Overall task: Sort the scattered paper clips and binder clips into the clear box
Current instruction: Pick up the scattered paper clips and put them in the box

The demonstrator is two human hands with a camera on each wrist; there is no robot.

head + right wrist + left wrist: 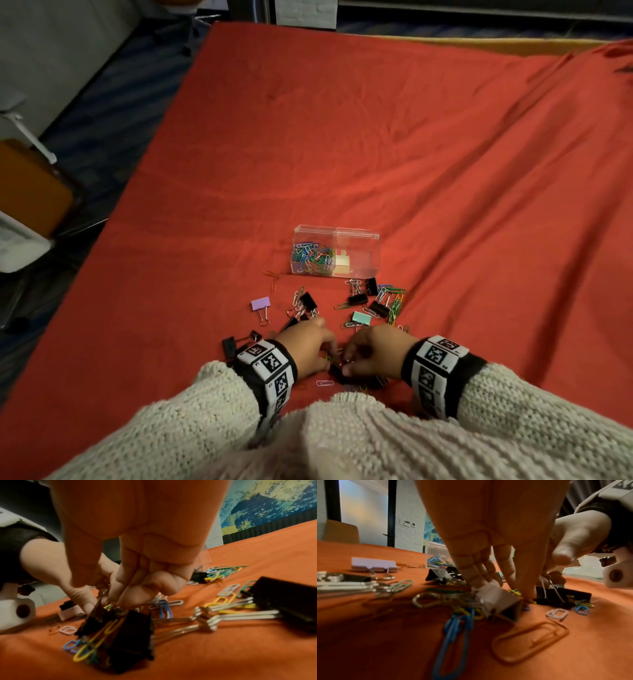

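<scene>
The clear box stands mid-table on the red cloth, its left compartment holding several coloured paper clips. Loose paper clips and binder clips lie between the box and me. At the near edge both hands meet over a black binder clip tangled with yellow and blue paper clips. My right hand pinches the clip's wire handle. My left hand has straight fingers pointing down, with the tips touching the pile beside that clip and on a pale binder clip.
A lilac binder clip and small black ones lie to the left. A mint clip and more black ones sit near the box. A large orange paper clip lies close to me. An orange chair stands off the table's left edge.
</scene>
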